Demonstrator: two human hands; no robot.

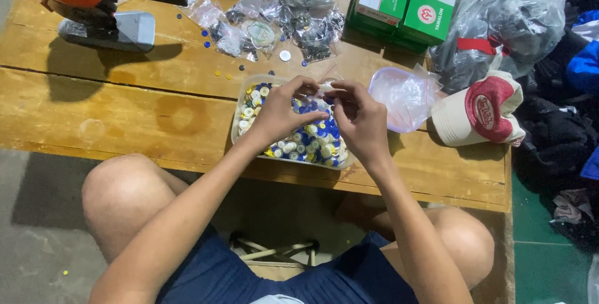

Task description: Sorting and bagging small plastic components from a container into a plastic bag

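A clear plastic tray (pixel 240 112) full of blue, white and yellow buttons (pixel 315 145) sits near the front edge of the wooden table (pixel 156 110). Both hands hover over it. My left hand (pixel 284 112) and my right hand (pixel 359 117) pinch together at the tray's far rim, fingertips closed on something small that I cannot make out, perhaps a small clear bag. An open clear plastic bag (pixel 402 95) lies just right of my right hand.
Small clear bags of dark parts (pixel 293 20) and loose buttons lie further back. An orange and black machine (pixel 93 4) stands at back left. Green boxes (pixel 405 1), a large grey bag (pixel 499 23) and a red-white cap (pixel 480 113) are at right.
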